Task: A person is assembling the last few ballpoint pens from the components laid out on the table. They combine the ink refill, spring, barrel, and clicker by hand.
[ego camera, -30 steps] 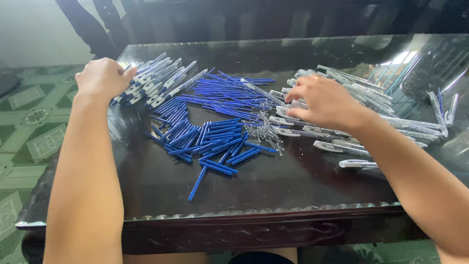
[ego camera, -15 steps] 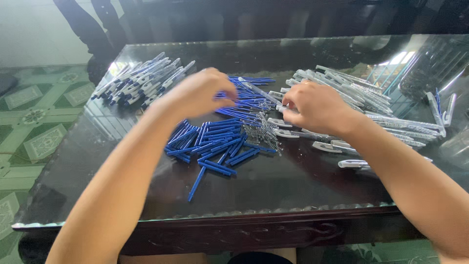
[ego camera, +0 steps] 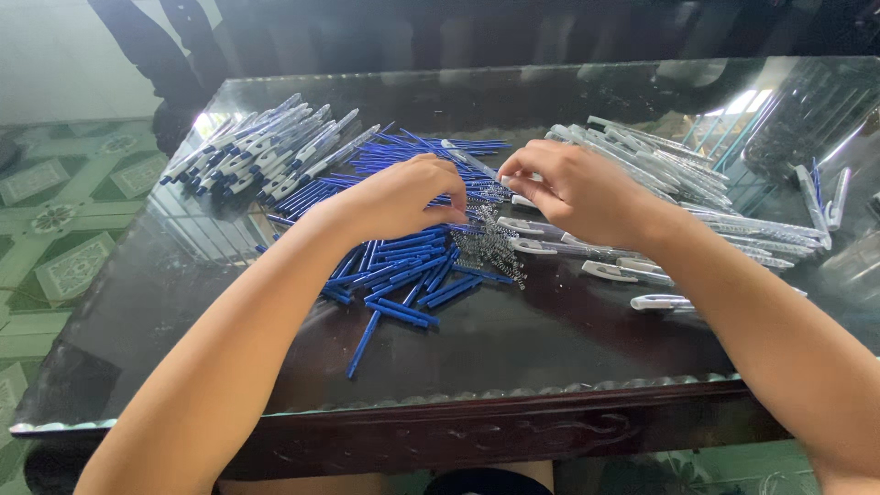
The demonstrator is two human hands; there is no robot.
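My left hand point(ego camera: 401, 194) hovers with its fingers pinched over a heap of blue pen refills point(ego camera: 394, 266) in the middle of the glass table top. What its fingertips hold is hidden. My right hand point(ego camera: 576, 191) is closed on a white pen barrel point(ego camera: 519, 183) whose tip shows at its fingers. A small heap of thin metal springs point(ego camera: 495, 243) lies just below and between the two hands. White pen barrels point(ego camera: 587, 247) lie under and right of my right hand.
Assembled white-and-blue pens point(ego camera: 261, 151) are piled at the far left of the dark glass-topped table point(ego camera: 550, 339). More white barrels point(ego camera: 678, 174) spread to the right. A clear container point(ego camera: 807, 119) stands at the far right. Green patterned floor tiles point(ego camera: 55, 220) lie left.
My left hand came from the pen pile at the far left across to the middle, beside my right hand. My right hand rose slightly and closed on a white barrel.
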